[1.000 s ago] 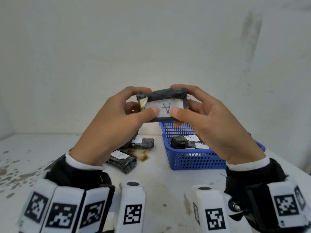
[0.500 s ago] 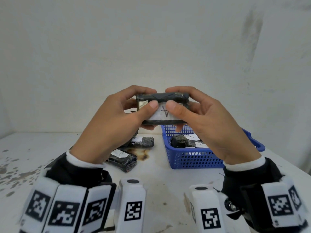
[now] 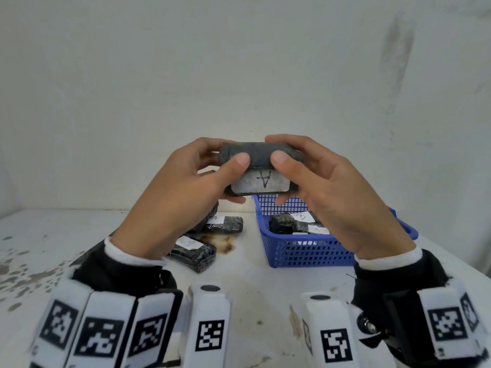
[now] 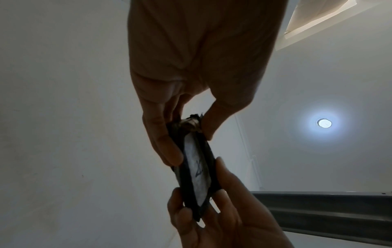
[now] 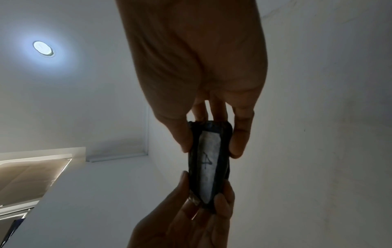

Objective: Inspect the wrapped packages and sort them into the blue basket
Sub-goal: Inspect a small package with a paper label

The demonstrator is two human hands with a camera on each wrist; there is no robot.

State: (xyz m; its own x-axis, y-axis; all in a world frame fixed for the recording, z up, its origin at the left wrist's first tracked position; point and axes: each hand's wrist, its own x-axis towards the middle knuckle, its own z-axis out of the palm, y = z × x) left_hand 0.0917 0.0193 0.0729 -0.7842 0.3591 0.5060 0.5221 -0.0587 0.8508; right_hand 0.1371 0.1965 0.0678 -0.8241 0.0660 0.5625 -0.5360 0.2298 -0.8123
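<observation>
Black wrap, dull and slightly crinkled, covers the package point(image 3: 259, 168) held up between both hands. The left hand point(image 3: 183, 197) curls round its left end, thumb on the near face and fingers behind; the right hand point(image 3: 334, 197) pinches the right end the same way. A white label marked A point(image 3: 261, 183) faces the person, low on the near side. In the left wrist view the wrap at that end point(image 4: 191, 123) looks torn or bunched, with something pale showing.

Below and just right of the held package sits the blue basket point(image 3: 305, 253) on the white table point(image 3: 252, 288), with at least two labelled packages already inside. To the left of the basket, near the left wrist, more wrapped packages point(image 3: 194, 252) lie beside a rusty stain point(image 3: 220, 241).

Risk, as I judge it: both grips are at the ends only, so turning the package further could let it slip from the thumbs, and pressure on the ragged end might open the wrap more.
</observation>
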